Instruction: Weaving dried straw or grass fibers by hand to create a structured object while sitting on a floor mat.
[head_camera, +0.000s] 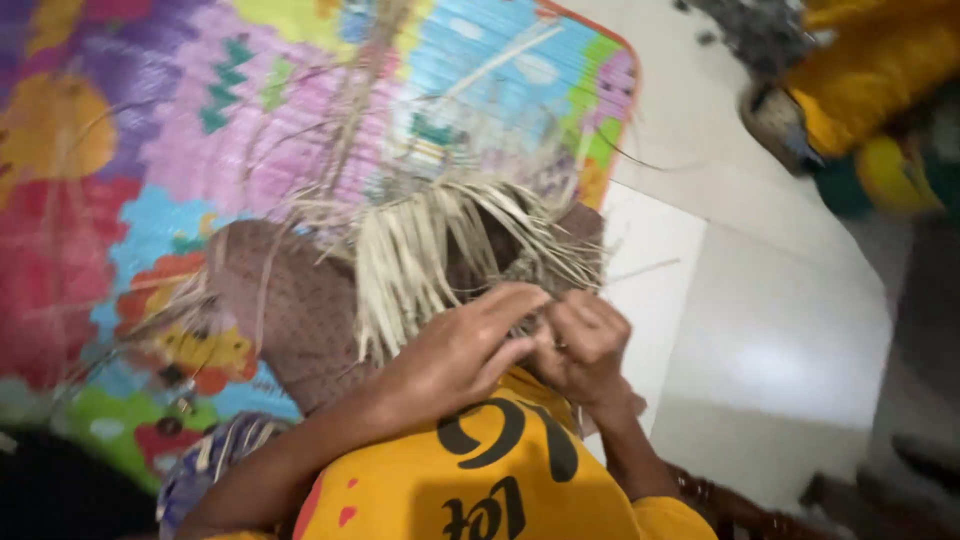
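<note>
Both hands meet at the picture's centre: the left hand (465, 345) and the right hand (585, 345) pinch thin pale straw strips (420, 250), fingers curled closed. The bundle fans toward eleven o'clock over a brown cloth (290, 310) on a colourful mat (150, 130).

Both hands, left hand (465, 345) and right hand (583, 345), pinch pale dried straw strips (420, 250) fanned over a brown knitted cloth (300, 310), above a colourful patterned floor mat (130, 150) beside white floor tiles (780, 330).
</note>
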